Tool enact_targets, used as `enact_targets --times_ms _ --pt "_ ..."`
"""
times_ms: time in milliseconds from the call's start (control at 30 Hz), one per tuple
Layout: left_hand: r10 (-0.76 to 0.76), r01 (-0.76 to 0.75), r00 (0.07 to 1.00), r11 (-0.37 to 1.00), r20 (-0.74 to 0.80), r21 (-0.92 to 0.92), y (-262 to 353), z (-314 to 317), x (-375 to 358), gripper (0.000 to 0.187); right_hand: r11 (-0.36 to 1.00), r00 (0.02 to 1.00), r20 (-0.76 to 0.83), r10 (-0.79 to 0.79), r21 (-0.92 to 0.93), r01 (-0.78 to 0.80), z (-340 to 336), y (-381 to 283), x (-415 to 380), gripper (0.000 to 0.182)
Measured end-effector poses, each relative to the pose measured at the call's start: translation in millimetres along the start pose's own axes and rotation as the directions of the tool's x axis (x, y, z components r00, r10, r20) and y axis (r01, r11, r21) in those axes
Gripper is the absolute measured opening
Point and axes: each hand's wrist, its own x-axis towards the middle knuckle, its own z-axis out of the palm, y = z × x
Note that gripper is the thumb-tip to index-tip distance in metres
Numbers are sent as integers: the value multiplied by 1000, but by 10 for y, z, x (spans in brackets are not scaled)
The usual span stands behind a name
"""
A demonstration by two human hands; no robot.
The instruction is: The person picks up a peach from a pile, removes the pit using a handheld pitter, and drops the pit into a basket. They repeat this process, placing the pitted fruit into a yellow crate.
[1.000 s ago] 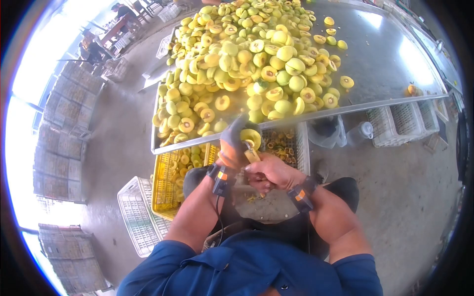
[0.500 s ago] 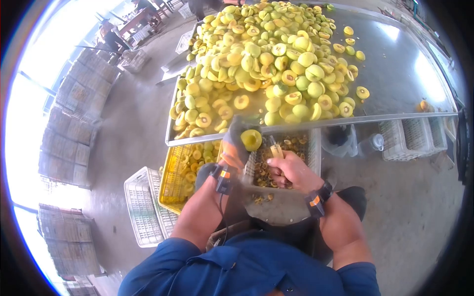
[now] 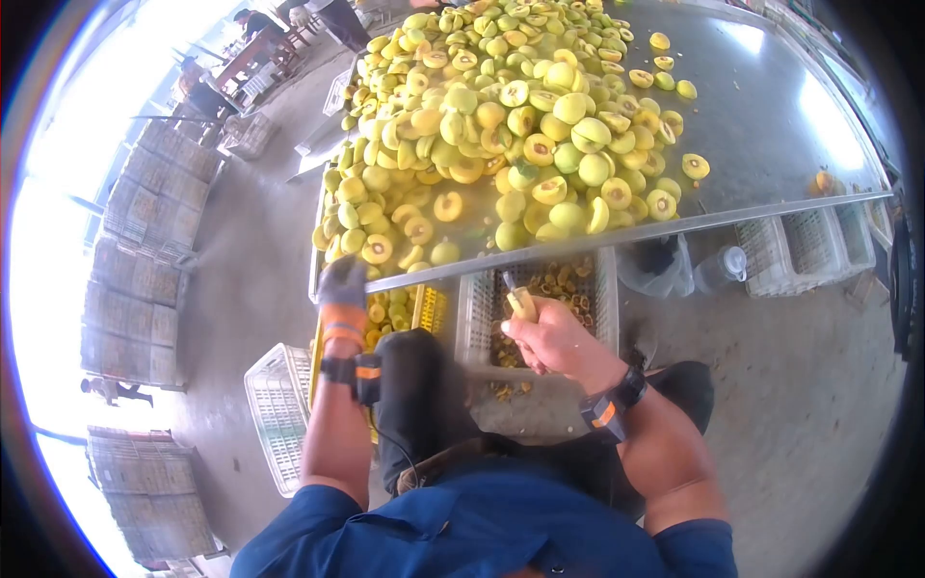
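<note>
My left hand [image 3: 343, 287], in a grey and orange glove, is at the near left edge of the metal table [image 3: 742, 116], above the yellow crate [image 3: 431, 308] of fruit pieces. Its fingers are blurred, and whether they hold anything cannot be made out. My right hand [image 3: 551, 335] is closed round the yellowish handle of a small tool [image 3: 522, 302], its metal tip pointing up. Below it is a pale crate [image 3: 474, 323] with pits and scraps. Halved yellow-green fruits [image 3: 482, 116] are heaped on the table.
White crates stand at the lower left [image 3: 279, 414] and at the right [image 3: 800, 255]. Beside the right ones are a plastic bag [image 3: 665, 265] and a clear jug [image 3: 721, 268]. Stacked crates [image 3: 135, 328] line the left. Other people [image 3: 202, 89] are in the far background.
My left hand has moved left, away from the tool, to the table's left edge. The fruit half it held is no longer seen there. My right hand has shifted slightly left with the tool.
</note>
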Motion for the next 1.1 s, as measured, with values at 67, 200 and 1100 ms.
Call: enact_targets --times_ms 67,200,1100 --pt "94 -86 990 993 108 -76 376 481 39 42 998 1000 -20 -1 -60 0 31 -30 32 18" --pt "321 -318 899 946 299 -59 1393 1339 -58 52 996 998 -52 -23 -82 18 55 -132 62 17" --pt "77 367 889 471 451 -802 381 1669 -606 39 654 912 -144 -385 -739 159 144 211 335 26"
